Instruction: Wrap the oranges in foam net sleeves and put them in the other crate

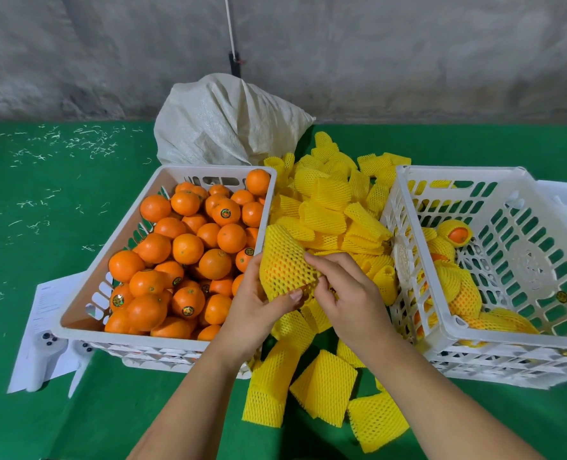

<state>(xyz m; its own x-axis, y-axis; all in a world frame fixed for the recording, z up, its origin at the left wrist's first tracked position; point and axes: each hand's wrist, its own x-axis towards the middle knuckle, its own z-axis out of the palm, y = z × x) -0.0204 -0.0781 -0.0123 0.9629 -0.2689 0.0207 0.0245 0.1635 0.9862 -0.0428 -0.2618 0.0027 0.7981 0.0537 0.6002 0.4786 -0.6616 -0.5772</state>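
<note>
I log the surface point(60, 410) as solid green, flecked with pale scraps at the far left. Both crates are white: the left crate point(116, 234) with a slotted wall, the right crate point(537, 260) with a lattice of slots showing green through. The oranges point(189, 247) are bright orange, several with small round dark-and-gold stickers. The foam net sleeves point(328, 207) are yellow with a diamond mesh; orange shows through the held sleeve point(285, 267). The sack point(222, 124) is off-white woven, the wall point(408, 51) mottled grey, the paper point(43, 327) white.

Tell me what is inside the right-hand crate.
The right-hand crate holds several oranges in yellow net sleeves, one with bare peel showing. Its near wall hides any lying lower.
</note>
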